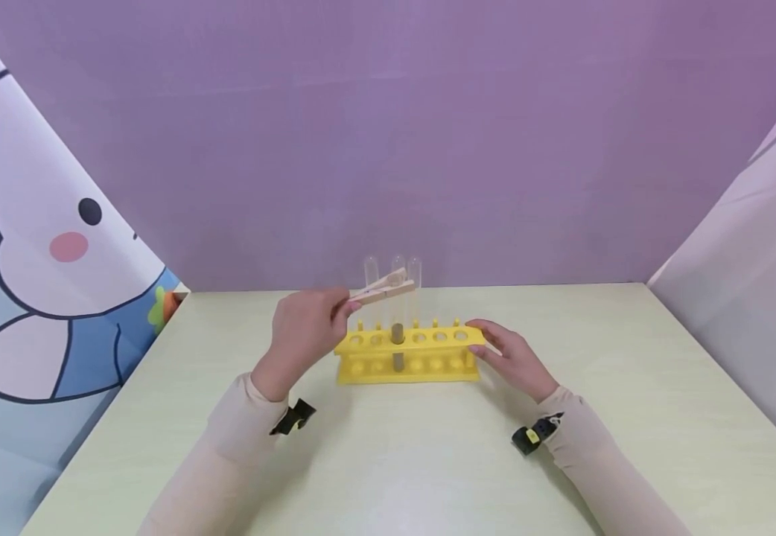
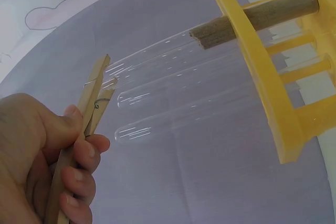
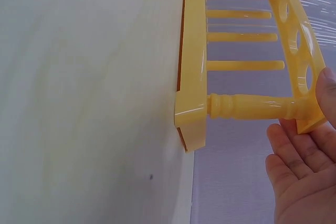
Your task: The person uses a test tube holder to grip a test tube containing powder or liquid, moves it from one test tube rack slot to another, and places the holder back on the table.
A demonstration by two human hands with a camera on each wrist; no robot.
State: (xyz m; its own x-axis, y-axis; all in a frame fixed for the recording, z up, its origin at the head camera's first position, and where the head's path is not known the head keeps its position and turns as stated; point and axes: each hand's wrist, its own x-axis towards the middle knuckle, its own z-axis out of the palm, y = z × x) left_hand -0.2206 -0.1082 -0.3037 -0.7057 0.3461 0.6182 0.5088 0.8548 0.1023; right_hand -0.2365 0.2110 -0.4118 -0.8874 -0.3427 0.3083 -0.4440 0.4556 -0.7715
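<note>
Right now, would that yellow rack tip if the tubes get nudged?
Probably not easily: the rack sits flat on a wide base and the right hand steadies its end. The tall glass tubes look top-heavy and fragile, so they may wobble.

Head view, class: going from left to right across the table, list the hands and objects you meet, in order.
Left hand → wooden clamp it pinches → yellow rack with the sand-filled tube standing in it → right hand touching the rack's right end.
</note>
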